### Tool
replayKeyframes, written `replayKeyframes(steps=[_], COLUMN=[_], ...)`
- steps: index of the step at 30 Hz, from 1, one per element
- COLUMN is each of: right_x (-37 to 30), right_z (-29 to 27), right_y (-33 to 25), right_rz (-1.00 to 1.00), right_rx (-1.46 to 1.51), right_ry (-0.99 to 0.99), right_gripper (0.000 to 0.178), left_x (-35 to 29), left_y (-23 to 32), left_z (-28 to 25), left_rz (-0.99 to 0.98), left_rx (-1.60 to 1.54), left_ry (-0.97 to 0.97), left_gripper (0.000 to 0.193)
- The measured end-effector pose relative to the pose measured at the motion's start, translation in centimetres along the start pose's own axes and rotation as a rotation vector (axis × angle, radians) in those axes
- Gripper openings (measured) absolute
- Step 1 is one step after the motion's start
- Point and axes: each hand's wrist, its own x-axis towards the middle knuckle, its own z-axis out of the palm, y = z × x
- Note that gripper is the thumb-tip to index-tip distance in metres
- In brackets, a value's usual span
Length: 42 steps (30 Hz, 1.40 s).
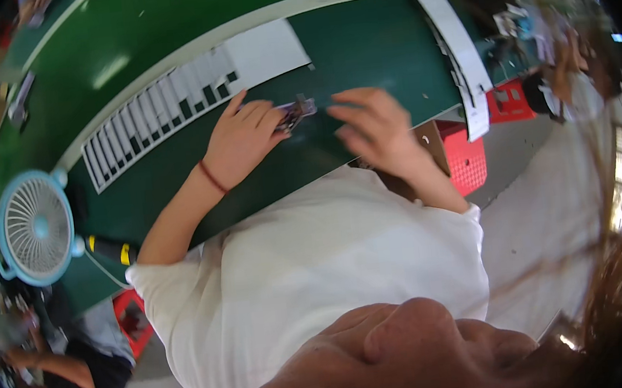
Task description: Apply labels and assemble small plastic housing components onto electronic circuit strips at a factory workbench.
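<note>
My left hand (244, 131) reaches over the green bench, its thumb and fingers closed on a small purple part (301, 110) with dark and metallic bits. The fingers hide some of the part, and its exact kind is too small to make out. To the right of it, my right hand (376, 126) hovers with curled fingers apart, slightly blurred, and nothing shows between them. Behind my left hand lies a long white tray (266, 51) with a row of narrow slots, some holding pale strips and others showing dark gaps.
A white strip board (454, 42) lies across the bench's right side. At the left stand a light-blue fan (38, 226) and a black-and-yellow cylindrical object (108, 249). Red crates (466, 159) sit below the bench edge. Other people (80, 377) are at lower left and far right.
</note>
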Motion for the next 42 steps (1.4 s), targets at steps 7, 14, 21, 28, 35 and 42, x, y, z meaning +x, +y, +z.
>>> replayKeyframes(steps=[7,14,21,28,35,42], right_x=[2.6,5.9,5.4,2.8,2.1,3.2], right_z=[5.9,4.4,4.1,3.6,4.3,4.7], right_y=[3.1,4.2,5.8,2.1,2.0,2.8], right_rz=[-0.371,-0.645,-0.503,0.236,0.393,0.069], right_rx=[-0.163,-0.364,-0.221,0.333,0.29,0.082], right_ry=[0.115,0.088,-0.235,-0.182,-0.168,-0.033], right_gripper=[0.044,0.032,0.033,0.033,0.026,0.03], left_x=[0.2,0.3,-0.5,-1.1,-1.5,-0.7], left_y=[0.2,-0.1,-0.3,0.1,0.4,0.9], left_z=[-1.0,-1.1,-1.2,0.2,0.8,0.4], left_rz=[-0.013,0.028,-0.12,-0.212,-0.128,-0.113], left_rx=[-0.08,-0.031,-0.068,-0.086,0.061,0.231], left_ry=[-0.078,-0.124,-0.019,0.098,0.166,0.079], left_gripper=[0.033,0.033,0.04,0.033,0.024,0.017])
